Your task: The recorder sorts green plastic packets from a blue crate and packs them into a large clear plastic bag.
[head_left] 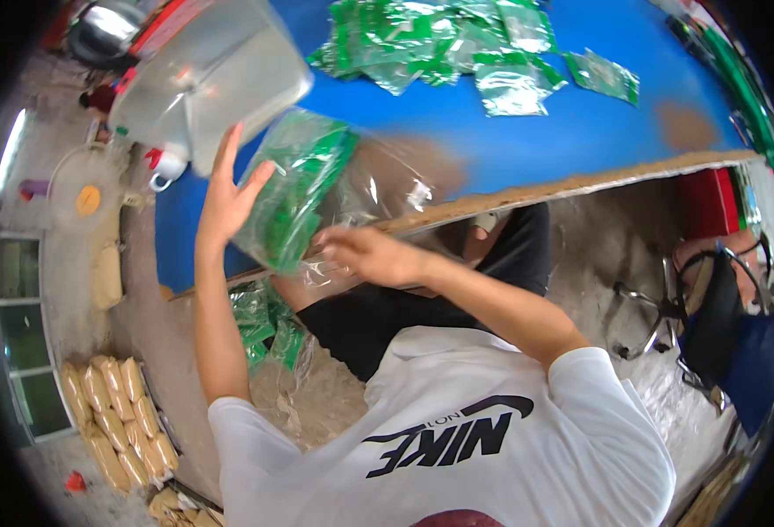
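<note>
1. The left hand [227,195] is raised with fingers spread wide, its palm pressed flat against the side of a large clear plastic bag stuffed with small green foil sachets [303,189]; the right hand [365,255] is closed on the bag's loose lower end, pinching the film.
2. The bag is held up in the air over the near edge of the bright blue table top [580,132], tilted and blurred by motion.
3. The step in hand is judged to be the handling of a filled bag, steadied on one side and gripped at its mouth; a firm hold on the slack film would be called for next, lest sachets spill.
4. The film is thin, glossy and crinkled; the sachets are flat and shiny.
5. A loose heap of matching green sachets [457,44] is spread on the far table, beside a translucent grey plastic tub [220,75].
6. More bagged sachets [259,321] lie below, and tan packets [119,422] are stacked on the floor.
</note>
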{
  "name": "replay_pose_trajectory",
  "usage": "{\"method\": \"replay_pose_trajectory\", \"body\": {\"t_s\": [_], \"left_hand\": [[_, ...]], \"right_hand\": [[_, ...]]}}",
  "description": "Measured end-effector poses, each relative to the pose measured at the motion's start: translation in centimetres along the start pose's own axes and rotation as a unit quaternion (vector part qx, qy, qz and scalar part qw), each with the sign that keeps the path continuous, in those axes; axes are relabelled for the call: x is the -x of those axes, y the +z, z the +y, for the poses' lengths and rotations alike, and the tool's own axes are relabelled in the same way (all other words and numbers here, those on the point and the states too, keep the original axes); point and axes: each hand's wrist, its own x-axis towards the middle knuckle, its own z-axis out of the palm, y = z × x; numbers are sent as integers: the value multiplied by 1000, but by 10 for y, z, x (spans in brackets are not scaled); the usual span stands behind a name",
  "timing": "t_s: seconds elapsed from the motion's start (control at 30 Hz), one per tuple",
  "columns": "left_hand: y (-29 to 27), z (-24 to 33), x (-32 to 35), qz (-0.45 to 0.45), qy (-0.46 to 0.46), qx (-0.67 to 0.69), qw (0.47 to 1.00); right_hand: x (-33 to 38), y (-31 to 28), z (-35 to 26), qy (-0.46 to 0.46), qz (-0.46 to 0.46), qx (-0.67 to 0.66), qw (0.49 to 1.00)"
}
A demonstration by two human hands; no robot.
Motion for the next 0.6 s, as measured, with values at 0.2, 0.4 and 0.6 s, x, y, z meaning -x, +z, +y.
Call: {"method": "replay_pose_trajectory", "body": {"t_s": [0.2, 0.4, 0.6], "left_hand": [[76, 6, 13, 52, 77, -346, 934], [62, 1, 14, 20, 108, -318, 942], [34, -12, 26, -24, 117, -346, 931]], "right_hand": [[72, 39, -16, -122, -40, 268, 955], [102, -100, -102, 12, -56, 238, 970], [91, -282, -89, -104, 380, 629, 671]]}}
